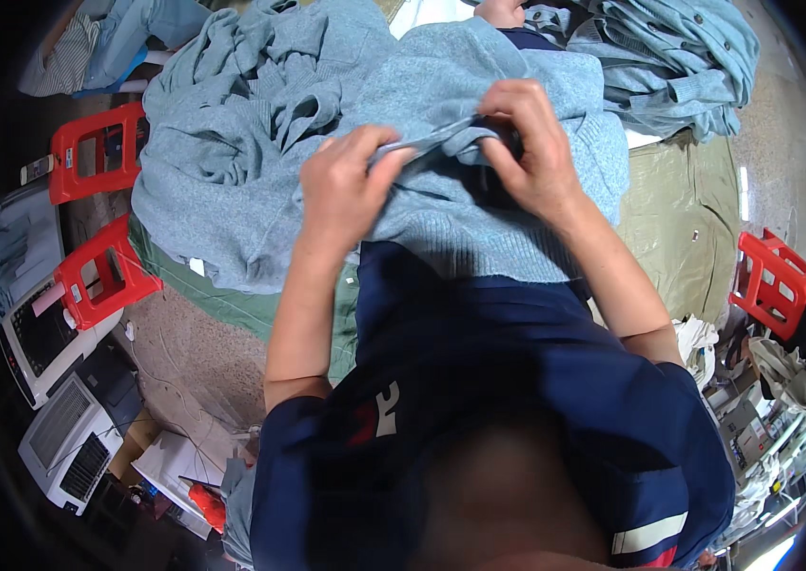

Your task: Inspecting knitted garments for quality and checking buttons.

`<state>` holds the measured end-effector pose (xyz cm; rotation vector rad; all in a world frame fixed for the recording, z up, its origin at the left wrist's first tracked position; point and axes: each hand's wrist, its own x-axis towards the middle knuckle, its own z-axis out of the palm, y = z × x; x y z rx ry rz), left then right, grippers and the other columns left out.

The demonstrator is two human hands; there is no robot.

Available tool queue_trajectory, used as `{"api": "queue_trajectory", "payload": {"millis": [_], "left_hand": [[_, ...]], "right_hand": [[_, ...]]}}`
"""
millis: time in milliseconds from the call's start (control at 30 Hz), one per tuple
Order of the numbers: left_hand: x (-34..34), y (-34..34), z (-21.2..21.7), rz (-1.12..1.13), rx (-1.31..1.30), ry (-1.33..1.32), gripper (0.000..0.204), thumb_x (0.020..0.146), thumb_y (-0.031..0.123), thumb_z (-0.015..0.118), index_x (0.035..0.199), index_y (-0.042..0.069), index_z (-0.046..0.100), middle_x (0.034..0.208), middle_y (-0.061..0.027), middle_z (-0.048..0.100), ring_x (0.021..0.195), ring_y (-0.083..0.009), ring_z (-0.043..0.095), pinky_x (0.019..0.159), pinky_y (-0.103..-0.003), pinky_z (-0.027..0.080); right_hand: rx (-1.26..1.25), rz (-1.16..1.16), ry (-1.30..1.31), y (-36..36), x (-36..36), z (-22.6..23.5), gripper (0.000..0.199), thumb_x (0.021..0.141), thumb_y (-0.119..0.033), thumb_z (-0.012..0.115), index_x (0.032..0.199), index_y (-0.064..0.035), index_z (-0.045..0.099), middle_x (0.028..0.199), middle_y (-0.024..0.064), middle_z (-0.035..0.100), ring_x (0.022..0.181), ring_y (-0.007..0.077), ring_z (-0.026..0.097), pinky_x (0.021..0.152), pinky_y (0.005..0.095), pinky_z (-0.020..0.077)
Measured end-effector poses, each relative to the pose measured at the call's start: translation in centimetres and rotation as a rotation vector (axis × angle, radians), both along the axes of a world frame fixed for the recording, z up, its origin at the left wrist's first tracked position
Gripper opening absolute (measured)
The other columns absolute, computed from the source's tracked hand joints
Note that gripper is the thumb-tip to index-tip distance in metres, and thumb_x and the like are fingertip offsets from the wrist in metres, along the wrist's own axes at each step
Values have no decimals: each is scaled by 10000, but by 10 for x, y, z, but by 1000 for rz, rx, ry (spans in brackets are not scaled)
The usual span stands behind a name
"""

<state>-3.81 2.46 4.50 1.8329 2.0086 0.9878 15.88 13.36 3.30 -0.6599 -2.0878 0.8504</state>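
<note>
A grey-blue knitted sweater (pixel 479 238) lies across my lap, its ribbed hem towards me. My left hand (pixel 341 186) is closed on an edge of it, thumb and fingers pinched together. Opposite, my right hand (pixel 531 143) pinches the same edge, which is drawn up into a narrow strip between the two hands. Some cloth bunches under my right fingers. Slight motion blur on the strip hides its detail. To the left, more knitwear of the same colour (pixel 203 143) lies in a loose heap touching the sweater.
Another heap of buttoned knitwear (pixel 679 57) sits at the far right, on a green tarp (pixel 679 219). Red plastic stools (pixel 97 152) stand at the left, one with a phone (pixel 37 169); another red stool (pixel 772 285) is at the right. White appliances (pixel 70 443) stand lower left. Other people show at the edges.
</note>
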Motion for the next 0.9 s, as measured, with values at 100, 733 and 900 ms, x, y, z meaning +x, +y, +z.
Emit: {"api": "queue_trajectory", "payload": {"millis": [100,733,900], "left_hand": [[-33,-18,-4,5,-330,-111,260,738,229,768,836,19,649,775,-111,643,681,-287,583,637,-350,422],[26,6,51,-260,-257,-1048,140,833,66,686,928,-27,643,855,-1,590,787,-58,520,697,-202,413],[24,3,53,-220,-202,-853,302,754,109,773,962,-55,629,886,-22,592,817,-96,540,741,-226,438]], "right_hand": [[47,32,-466,8,37,-11,257,724,26,615,967,-49,577,999,93,569,926,312,592,790,373,478],[361,197,193,-27,10,35,192,650,-30,686,835,-17,636,820,84,594,696,220,615,565,298,517],[313,162,241,-28,7,24,225,622,2,713,826,-15,619,816,84,589,690,216,611,553,287,505]]}}
